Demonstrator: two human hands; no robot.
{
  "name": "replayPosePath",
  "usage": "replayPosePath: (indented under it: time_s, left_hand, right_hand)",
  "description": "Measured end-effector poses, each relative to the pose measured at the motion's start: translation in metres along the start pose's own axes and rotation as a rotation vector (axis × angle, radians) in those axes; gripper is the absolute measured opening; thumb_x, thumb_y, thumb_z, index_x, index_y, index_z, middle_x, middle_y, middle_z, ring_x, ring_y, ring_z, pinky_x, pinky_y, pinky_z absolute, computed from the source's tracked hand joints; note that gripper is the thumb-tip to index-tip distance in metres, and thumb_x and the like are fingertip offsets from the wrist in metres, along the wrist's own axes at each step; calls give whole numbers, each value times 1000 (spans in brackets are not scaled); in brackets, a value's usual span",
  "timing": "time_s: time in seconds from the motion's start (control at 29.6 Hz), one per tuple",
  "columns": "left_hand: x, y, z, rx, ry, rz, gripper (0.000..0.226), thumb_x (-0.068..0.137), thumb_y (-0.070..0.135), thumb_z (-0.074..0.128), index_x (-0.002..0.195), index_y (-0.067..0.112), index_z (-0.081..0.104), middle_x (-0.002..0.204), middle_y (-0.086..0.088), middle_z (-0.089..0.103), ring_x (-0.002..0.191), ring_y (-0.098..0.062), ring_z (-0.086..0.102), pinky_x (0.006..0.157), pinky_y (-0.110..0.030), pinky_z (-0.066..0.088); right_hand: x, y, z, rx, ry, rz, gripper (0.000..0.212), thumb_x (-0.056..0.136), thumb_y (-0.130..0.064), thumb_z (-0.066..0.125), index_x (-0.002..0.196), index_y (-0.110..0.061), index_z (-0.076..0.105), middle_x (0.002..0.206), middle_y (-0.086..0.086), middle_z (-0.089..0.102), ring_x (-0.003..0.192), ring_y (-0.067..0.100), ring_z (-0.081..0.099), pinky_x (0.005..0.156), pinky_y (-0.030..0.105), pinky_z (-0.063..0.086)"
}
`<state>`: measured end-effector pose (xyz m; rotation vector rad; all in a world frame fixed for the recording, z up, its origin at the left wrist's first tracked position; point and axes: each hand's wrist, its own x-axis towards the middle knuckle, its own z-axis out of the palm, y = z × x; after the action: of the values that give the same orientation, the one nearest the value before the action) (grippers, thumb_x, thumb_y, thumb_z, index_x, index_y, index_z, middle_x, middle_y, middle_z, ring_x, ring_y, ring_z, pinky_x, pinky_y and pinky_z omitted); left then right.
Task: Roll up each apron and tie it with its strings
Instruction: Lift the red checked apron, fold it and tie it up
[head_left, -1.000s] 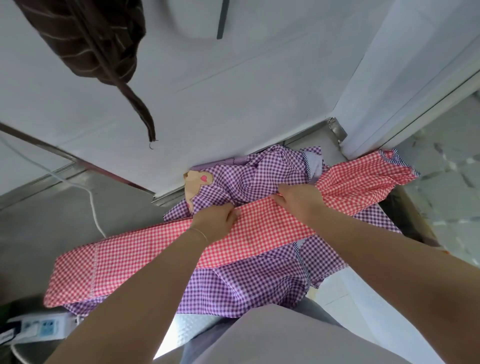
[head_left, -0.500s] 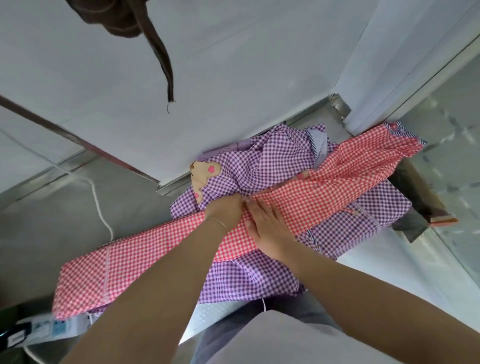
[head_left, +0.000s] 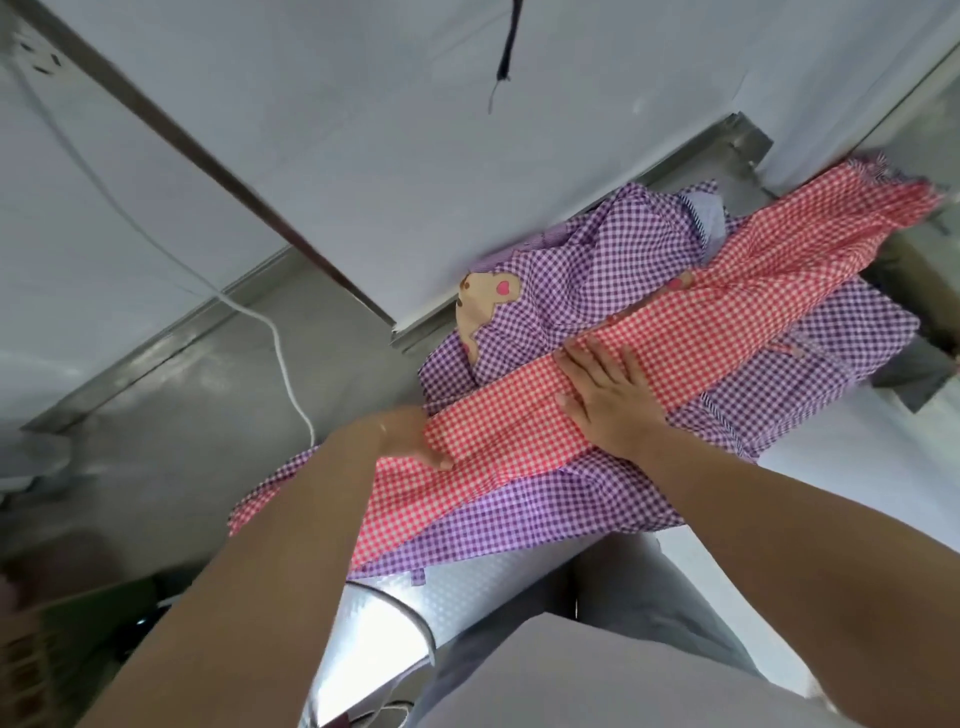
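While the long folded red-and-white gingham apron (head_left: 613, 374) lies diagonally across the rumpled purple-checked apron (head_left: 597, 291), the right hand (head_left: 608, 395) presses it flat with fingers spread — the left hand (head_left: 415, 441) grasps its edge, blurred.

A red gingham apron (head_left: 670, 343), folded into a long band, is laid diagonally across a crumpled purple gingham apron (head_left: 587, 499) on the surface

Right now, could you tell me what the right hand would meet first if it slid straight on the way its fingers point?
The right hand would probably cross more red apron, then meet the purple apron.
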<state>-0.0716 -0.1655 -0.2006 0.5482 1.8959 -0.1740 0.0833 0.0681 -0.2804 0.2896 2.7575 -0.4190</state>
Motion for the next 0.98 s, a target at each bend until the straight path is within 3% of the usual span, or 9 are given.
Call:
replayPosePath:
  time_s: [0.14,0.27,0.37,0.47,0.54,0.61,0.71,0.81,0.98]
  left_hand:
    - [-12,-56,14,57,6,-88,62,77,57,69,118,11,61,114,0,63,105,-21,60,93,-27,45]
    - [-24,-99,19,107,34,-207,74,83,66,55,124,4,59,119,-12,65,104,-25,63,93,-31,49]
    - [-20,-121,25,169,182,-369,48,94,38,56,129,5,56,127,-13,61,113,-27,60,97,-34,47]
    - [-18,-87,34,151,500,-500,34,96,17,45,128,8,54,126,-10,56,115,-29,54,96,-41,47]
    - [-18,-37,46,166,756,-378,43,94,17,43,136,10,40,134,-11,45,121,-28,46,99,-40,43]
    - [-15,19,70,64,938,-38,49,97,29,38,144,17,31,148,-9,34,136,-28,33,112,-46,29]
    - [6,65,103,106,804,202,61,99,56,15,153,27,14,162,0,7,149,-30,0,118,-56,2]
    - [27,47,123,-43,725,4,62,97,58,4,153,34,-6,161,6,-11,146,-29,-18,115,-55,-12]
    - [22,-16,142,-304,755,-332,57,96,54,-2,147,40,-20,156,10,-26,143,-27,-27,114,-55,-16]
  right_hand:
    - [0,-5,-1,-22,1,17,80,81,-62,-11,154,-29,-3,161,-11,-8,148,14,-12,115,43,-18]
    - [0,-7,-2,-43,4,30,82,80,-63,-12,154,-29,-3,161,-10,-9,148,14,-12,116,44,-16]
    - [-1,-11,-2,-82,-9,37,85,78,-66,-13,154,-27,-7,161,-8,-12,148,16,-15,116,45,-16]
    - [0,-12,-3,-98,-38,37,98,72,-79,-14,153,-24,-12,160,-6,-17,147,18,-19,116,49,-15]
    - [-1,-15,-3,-98,-46,28,108,64,-85,-19,152,-23,-13,160,-6,-19,146,19,-20,116,51,-14]
    - [-1,-15,-2,-105,-49,30,112,61,-86,-22,152,-22,-13,160,-4,-18,146,20,-20,116,51,-14]
    - [0,-16,-3,-119,-37,38,113,60,-86,-24,152,-22,-14,160,-4,-20,146,20,-21,116,52,-14]
    - [1,-15,1,-126,-42,35,110,63,-86,-20,152,-23,-15,160,-4,-19,146,20,-20,114,51,-16]
    - [1,-13,3,-110,-40,27,104,68,-86,-11,152,-25,-12,161,-4,-16,146,19,-19,111,48,-21]
